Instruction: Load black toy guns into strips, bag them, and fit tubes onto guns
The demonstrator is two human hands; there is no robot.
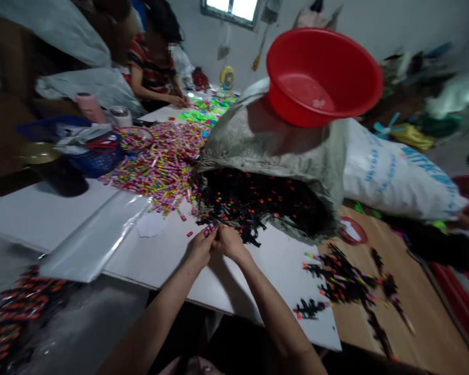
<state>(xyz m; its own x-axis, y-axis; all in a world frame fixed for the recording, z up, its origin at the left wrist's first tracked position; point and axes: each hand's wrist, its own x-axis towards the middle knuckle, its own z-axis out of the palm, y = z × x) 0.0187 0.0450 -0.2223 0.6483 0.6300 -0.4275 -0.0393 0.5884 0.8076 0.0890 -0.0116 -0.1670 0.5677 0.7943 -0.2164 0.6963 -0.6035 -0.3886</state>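
Observation:
My left hand [200, 251] is closed with a small pink-and-red patterned piece [209, 229] at its fingertips. Against it, fingers curled, rests my right hand [230, 243]; whatever it grips is hidden. Both are over the white tabletop [172, 255], just in front of a grey-green woven sack [238, 148] lying on its side. Small black plastic pieces with orange tips [250, 198] spill from the sack's mouth. Left of it spreads a heap of small pink, yellow and red pieces [164, 166]. One loose red piece [189, 234] lies near my left hand.
A red basin [324, 78] sits on the sack. Clear plastic sheeting [97, 237] and a blue basket [101, 159] are at left. Black clusters [346, 276] lie at right, near a white printed sack [398, 177]. Another person [152, 67] works at the far end.

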